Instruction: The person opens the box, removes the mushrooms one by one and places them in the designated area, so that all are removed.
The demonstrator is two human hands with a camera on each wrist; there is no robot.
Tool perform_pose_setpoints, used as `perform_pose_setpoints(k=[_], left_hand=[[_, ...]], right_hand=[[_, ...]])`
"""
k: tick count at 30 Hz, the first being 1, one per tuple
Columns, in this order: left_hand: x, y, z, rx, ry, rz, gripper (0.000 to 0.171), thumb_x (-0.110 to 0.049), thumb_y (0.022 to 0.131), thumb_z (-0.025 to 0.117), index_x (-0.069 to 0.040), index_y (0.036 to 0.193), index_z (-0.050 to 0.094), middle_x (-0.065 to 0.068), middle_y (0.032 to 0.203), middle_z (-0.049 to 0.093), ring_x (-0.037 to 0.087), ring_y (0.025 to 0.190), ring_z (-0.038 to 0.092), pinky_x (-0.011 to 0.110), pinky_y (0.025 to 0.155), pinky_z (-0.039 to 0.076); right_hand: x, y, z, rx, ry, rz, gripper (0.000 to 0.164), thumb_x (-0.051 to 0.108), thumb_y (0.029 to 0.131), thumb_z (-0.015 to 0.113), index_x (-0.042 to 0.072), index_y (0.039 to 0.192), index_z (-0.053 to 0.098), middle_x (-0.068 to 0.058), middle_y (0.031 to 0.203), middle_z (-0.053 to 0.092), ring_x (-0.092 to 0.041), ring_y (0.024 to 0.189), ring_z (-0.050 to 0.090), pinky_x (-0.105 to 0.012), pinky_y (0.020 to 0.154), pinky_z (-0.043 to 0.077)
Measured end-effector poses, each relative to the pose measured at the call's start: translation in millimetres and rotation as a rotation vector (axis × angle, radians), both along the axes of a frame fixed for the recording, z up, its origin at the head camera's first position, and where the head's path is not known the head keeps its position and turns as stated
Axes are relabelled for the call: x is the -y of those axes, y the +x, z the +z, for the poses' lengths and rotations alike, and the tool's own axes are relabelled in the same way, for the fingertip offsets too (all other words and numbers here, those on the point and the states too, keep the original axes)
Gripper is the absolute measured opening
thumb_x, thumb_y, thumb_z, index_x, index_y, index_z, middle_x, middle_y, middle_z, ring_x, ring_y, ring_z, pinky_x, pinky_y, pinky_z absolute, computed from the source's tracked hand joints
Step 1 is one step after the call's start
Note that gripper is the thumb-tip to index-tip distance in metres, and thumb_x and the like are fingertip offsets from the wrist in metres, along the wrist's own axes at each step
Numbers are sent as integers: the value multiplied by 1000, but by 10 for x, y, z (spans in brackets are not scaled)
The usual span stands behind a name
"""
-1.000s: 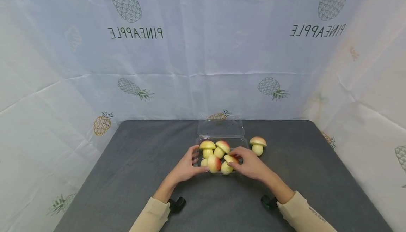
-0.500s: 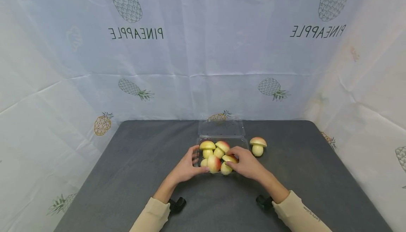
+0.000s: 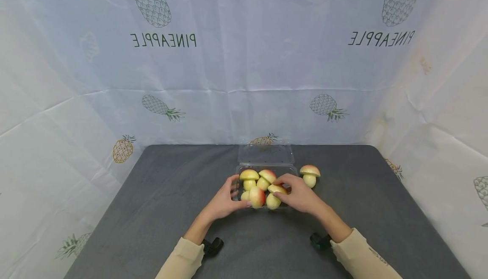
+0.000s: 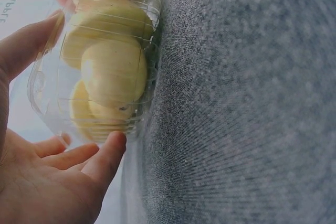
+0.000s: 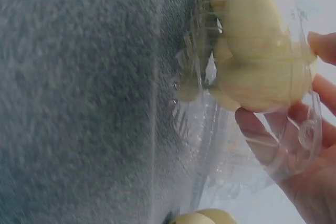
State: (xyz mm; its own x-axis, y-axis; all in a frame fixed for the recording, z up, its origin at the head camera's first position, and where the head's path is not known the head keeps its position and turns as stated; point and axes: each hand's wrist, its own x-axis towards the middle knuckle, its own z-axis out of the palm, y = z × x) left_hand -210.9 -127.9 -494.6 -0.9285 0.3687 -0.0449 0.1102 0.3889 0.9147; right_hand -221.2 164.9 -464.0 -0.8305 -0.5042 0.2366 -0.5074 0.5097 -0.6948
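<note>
A clear plastic clamshell box (image 3: 286, 169) stands with its lid raised behind it, holding several yellow toy mushrooms with red-blushed caps. My left hand (image 3: 224, 200) grips the box's left end, thumb over the front rim. In the left wrist view, the left fingers (image 4: 102, 163) lie against the clear wall. At the front right of the box, my right hand (image 3: 301, 195) holds a toy mushroom (image 3: 273, 201) by its cap. The right wrist view shows that mushroom's cap (image 5: 268, 85) through the wall, with the right fingers around it.
Another toy mushroom (image 3: 310, 175) lies on the dark grey table (image 3: 183, 177), right of the box. The transparent lid (image 3: 265, 154) leans toward the back, near a white curtain (image 3: 244, 58) printed with pineapples.
My right hand shifts slightly left and then back right with the front-right mushroom, turning it a little. The left hand keeps its place on the box.
</note>
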Motion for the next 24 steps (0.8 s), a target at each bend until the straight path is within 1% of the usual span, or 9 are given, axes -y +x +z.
perform_pose_setpoints(k=[4, 10, 15, 18, 21, 24], left_hand=[[-4, 1, 1, 3, -4, 6, 100, -40, 87, 82, -9, 160, 20, 24, 161, 27, 45, 142, 39, 58, 110, 42], [-9, 3, 9, 5, -4, 11, 100, -40, 87, 82, -9, 160, 21, 25, 160, 28, 46, 142, 40, 59, 110, 42], [-7, 2, 1, 3, -6, 11, 101, -41, 87, 82, -10, 160, 21, 24, 161, 28, 45, 142, 40, 58, 110, 42], [-6, 1, 6, 8, -2, 11, 101, -41, 87, 82, -10, 160, 21, 24, 161, 28, 45, 142, 39, 58, 110, 42], [-7, 1, 14, 15, -2, 10, 101, -41, 86, 82, -10, 160, 21, 23, 161, 27, 45, 142, 39, 58, 110, 42], [-8, 1, 20, 17, -5, 10, 101, -41, 87, 82, -9, 160, 21, 23, 162, 27, 45, 142, 40, 58, 110, 43]], right_hand=[[-47, -12, 36, 26, -21, 8, 26, 22, 98, 72, 9, 120, 71, -4, 118, 66, -26, 108, 63, -37, 84, 60], [-108, -34, 67, 15, -53, -1, 23, 24, 98, 72, 16, 119, 72, 2, 116, 67, -22, 106, 63, -40, 84, 58], [-168, -23, 115, 16, -76, -15, 26, 24, 98, 72, 13, 121, 72, 1, 116, 67, -22, 105, 63, -43, 86, 58], [-212, -1, 154, 8, -89, -22, 28, 24, 98, 72, 10, 123, 71, -2, 118, 67, -23, 104, 63, -45, 86, 58], [-258, 12, 195, -8, -98, -29, 28, 22, 98, 72, 9, 123, 71, -3, 119, 67, -22, 104, 63, -45, 86, 58], [-305, 8, 227, -28, -98, -44, 26, 19, 97, 72, 10, 122, 72, -2, 119, 67, -21, 103, 61, -45, 86, 58]])
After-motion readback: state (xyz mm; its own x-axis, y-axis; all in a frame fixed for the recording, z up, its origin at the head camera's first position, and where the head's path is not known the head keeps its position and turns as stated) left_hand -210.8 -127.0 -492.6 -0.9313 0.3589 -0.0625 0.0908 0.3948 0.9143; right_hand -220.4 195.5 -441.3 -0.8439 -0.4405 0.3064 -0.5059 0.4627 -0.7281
